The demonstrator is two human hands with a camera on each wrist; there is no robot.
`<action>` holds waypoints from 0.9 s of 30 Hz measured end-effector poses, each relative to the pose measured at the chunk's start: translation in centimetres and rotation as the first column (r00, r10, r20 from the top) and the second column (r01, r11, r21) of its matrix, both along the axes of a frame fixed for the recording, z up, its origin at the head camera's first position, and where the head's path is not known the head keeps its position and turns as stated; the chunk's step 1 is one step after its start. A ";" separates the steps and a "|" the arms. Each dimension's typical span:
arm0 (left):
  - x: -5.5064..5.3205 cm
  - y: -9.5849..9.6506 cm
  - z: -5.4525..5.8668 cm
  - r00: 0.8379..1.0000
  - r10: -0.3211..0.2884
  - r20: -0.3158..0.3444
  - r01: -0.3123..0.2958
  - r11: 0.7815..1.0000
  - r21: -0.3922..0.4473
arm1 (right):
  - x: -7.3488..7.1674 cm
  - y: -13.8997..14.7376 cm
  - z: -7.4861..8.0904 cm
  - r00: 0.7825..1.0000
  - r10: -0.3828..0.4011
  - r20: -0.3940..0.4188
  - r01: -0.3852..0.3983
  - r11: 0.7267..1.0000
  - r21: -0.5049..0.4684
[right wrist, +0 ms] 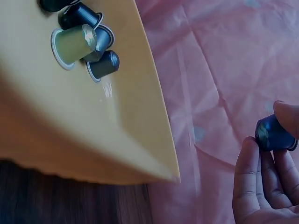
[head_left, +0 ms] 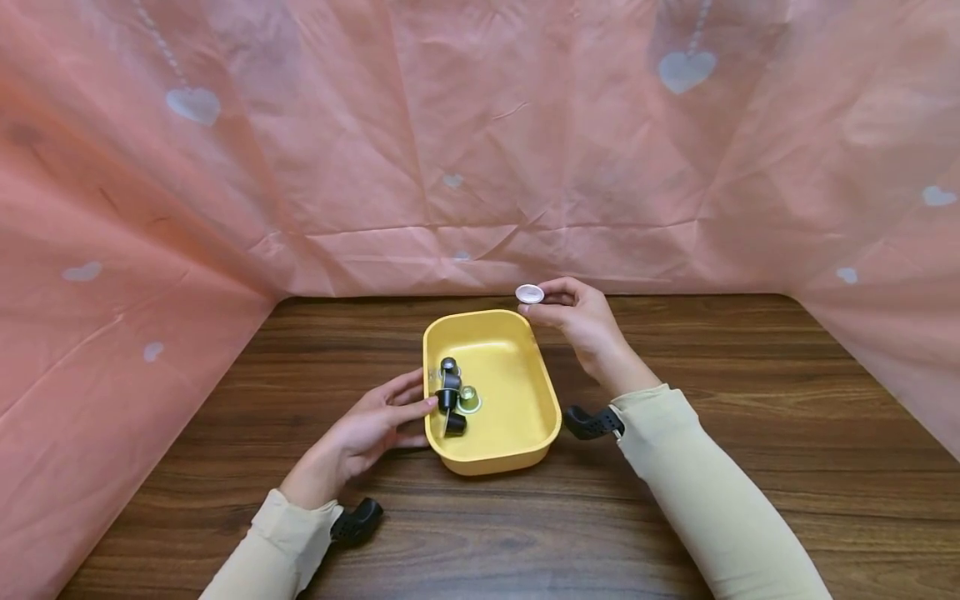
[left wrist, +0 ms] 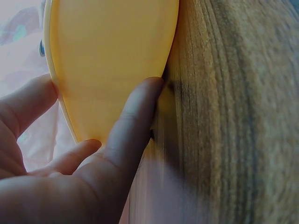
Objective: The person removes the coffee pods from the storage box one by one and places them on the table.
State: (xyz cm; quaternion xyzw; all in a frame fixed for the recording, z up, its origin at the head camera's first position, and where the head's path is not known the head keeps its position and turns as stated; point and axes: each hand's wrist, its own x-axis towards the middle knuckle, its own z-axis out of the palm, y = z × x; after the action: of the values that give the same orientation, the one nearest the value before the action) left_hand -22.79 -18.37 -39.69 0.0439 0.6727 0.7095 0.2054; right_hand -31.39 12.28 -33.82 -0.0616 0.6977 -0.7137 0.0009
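Observation:
My right hand [head_left: 588, 321] pinches a dark blue coffee capsule [right wrist: 273, 134] between thumb and fingertips. Its round silvery lid [head_left: 529, 293] faces me in the head view, just past the far right corner of a yellow container [head_left: 517, 400]. On the container's left side, my left hand [head_left: 375, 425] holds the wall. Its thumb is at the rim, and its other fingers lie along the outside, as the left wrist view shows. Several coffee capsules gather inside along the left wall: dark ones [head_left: 454, 425] and a light green one [right wrist: 72, 45].
A dark wood-grain table [head_left: 712, 350] lies under the container. Pink cloth [head_left: 480, 150] with pale hearts hangs behind the table and at both sides. Black wrist mounts [head_left: 592, 422] stick out from both cream sleeves [head_left: 712, 492].

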 end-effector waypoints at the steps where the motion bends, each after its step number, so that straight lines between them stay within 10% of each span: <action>1: 0.0 0.0 0.0 1.000 0.000 0.000 0.000 1.000 0.001 | 0.0 0.3 -0.1 1.000 -0.002 -0.004 0.002 1.000 -0.001; 27: 0.3 -0.9 0.3 1.000 -0.009 0.012 0.009 1.000 -0.013 | 1.8 4.5 -2.1 0.998 -0.029 0.049 0.026 0.998 0.057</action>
State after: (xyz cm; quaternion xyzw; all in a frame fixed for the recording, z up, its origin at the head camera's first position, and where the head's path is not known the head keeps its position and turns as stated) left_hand -22.45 -19.27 -39.40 0.0411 0.6760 0.7043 0.2130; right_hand -29.59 16.73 -35.95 -0.0339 0.7181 -0.6950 0.0103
